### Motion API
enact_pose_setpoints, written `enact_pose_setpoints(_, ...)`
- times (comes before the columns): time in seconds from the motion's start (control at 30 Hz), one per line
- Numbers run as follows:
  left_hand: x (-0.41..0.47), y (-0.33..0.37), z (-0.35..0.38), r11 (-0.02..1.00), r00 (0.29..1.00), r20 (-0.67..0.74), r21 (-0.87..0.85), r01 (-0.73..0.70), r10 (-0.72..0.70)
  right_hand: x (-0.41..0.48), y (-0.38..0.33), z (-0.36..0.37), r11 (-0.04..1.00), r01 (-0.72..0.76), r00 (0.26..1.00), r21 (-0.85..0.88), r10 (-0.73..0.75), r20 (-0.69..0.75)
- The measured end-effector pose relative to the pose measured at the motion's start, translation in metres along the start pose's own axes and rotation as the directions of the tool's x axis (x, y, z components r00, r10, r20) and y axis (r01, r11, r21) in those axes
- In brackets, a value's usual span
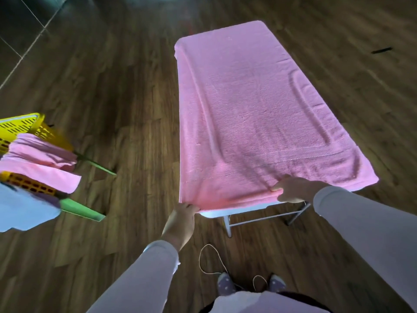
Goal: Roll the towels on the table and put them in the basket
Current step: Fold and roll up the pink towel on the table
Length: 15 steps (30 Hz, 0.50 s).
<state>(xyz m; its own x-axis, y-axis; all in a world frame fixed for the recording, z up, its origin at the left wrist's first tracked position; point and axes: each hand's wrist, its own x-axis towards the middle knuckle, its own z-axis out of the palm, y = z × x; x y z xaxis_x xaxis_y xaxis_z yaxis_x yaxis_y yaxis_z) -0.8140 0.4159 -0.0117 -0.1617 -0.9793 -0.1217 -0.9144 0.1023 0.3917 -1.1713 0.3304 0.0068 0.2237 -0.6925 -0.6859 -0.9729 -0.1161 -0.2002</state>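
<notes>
A large pink towel (252,114) lies spread flat over the whole white table (214,214), hanging over its edges. My left hand (180,219) pinches the towel's near left corner. My right hand (291,190) grips the near edge further right, thumb on top of the cloth. At the left edge stands a yellow basket (24,125) with pink towels (42,152) draped over its rim, and an orange basket (27,182) sits beside it.
A light blue cloth (24,208) hangs at the far left above green legs (83,210) of a stand. A thin white cord (209,260) loops on the wooden floor by my feet. The table's metal legs (266,219) show under its near end.
</notes>
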Motion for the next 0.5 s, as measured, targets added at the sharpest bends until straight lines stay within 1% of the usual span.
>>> enact_pose_setpoints(0.07, 0.0, 0.0, 0.005, 0.998, 0.989, 0.138, 0.032, 0.051, -0.055, -0.002, -0.001, -0.001, 1.0, -0.001, 1.0, -0.012, 0.001, -0.003)
enact_pose_setpoints(0.1, 0.0, 0.0, 0.007, 0.997, 0.981, 0.183, 0.047, 0.059, -0.067, -0.004, -0.003, -0.001, 1.0, 0.001, 1.0, -0.02, -0.001, -0.006)
enact_pose_setpoints(0.13, 0.001, -0.001, 0.01, 0.997, 0.977, 0.199, 0.049, 0.067, -0.075, -0.006, -0.004, 0.0, 0.999, 0.003, 1.0, -0.037, -0.004, -0.012)
enact_pose_setpoints(0.23, 0.004, 0.0, 0.014, 0.993, 0.976, 0.186, 0.052, 0.103, -0.111, -0.013, -0.006, 0.009, 0.996, 0.009, 0.999, -0.093, -0.012, -0.031)
enact_pose_setpoints(0.3, 0.006, 0.004, 0.016, 0.991, 0.974, 0.185, 0.073, 0.116, -0.128, -0.016, -0.005, 0.017, 0.998, 0.027, 0.997, -0.062, -0.031, -0.065)
enact_pose_setpoints(0.43, 0.015, 0.022, 0.015, 0.991, 0.987, 0.125, 0.095, 0.09, -0.101, -0.027, 0.005, 0.027, 0.996, 0.056, 0.979, -0.063, -0.067, -0.195)
enact_pose_setpoints(0.5, 0.021, 0.036, 0.015, 0.992, 0.99, 0.109, 0.101, 0.074, -0.085, -0.032, 0.013, 0.028, 0.998, 0.065, 0.967, -0.012, -0.066, -0.246)
